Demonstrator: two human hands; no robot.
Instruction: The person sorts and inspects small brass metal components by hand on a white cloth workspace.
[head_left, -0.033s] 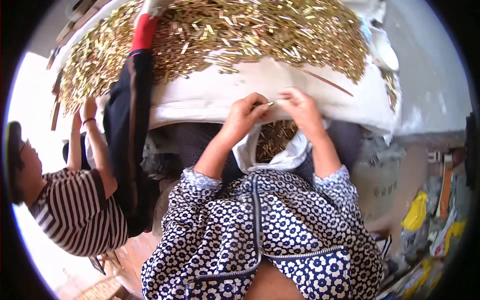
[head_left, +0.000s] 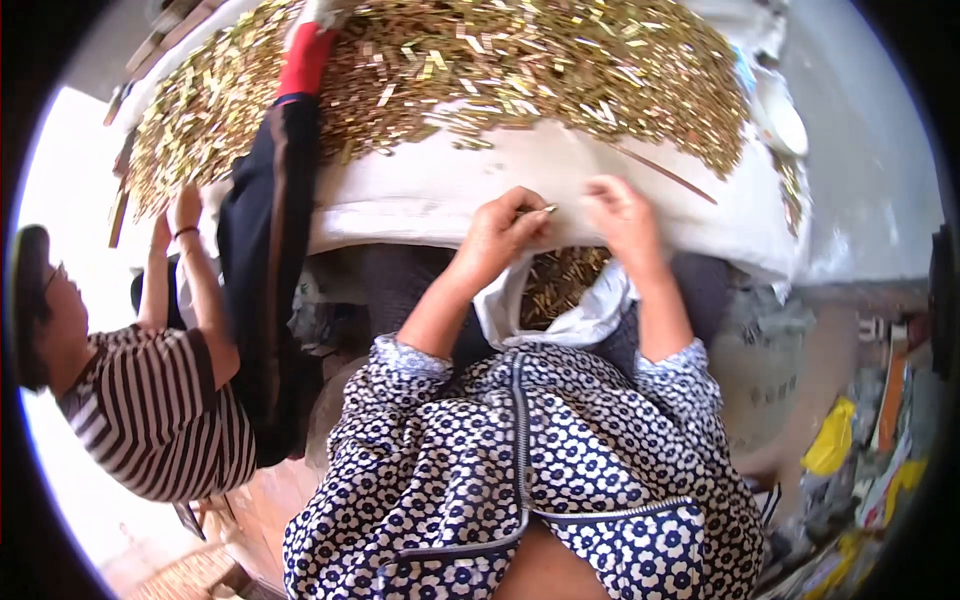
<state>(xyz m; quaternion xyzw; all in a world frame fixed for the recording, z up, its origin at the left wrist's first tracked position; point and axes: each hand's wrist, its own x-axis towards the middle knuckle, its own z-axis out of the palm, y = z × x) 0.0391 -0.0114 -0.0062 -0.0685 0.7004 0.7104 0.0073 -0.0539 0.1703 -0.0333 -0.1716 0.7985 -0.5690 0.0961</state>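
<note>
My left hand [head_left: 500,235] is closed in a pinch on a small shiny metal piece [head_left: 549,208] whose tip shows past the fingertips. To the right of it, apart from that piece, hovers my right hand [head_left: 626,225]; motion smears its fingers, and I cannot tell whether anything is in them. Below both hands, between my knees, an open white bag [head_left: 590,328] holds many small brass-coloured pieces [head_left: 560,285]. A large heap of similar gold-coloured metal pieces [head_left: 560,75] covers the far part of the white-covered table [head_left: 400,195].
A thin brown stick [head_left: 665,173] lies on the cloth at the right. At the table's right edge is a white bowl [head_left: 780,115]. On the left, a person in a striped top [head_left: 160,410] works at the heap. A dark-trousered leg [head_left: 265,220] stretches onto the table.
My right hand has moved a little to the right, away from the piece in my left hand. The whole view has shifted slightly. My left hand keeps its pinch.
</note>
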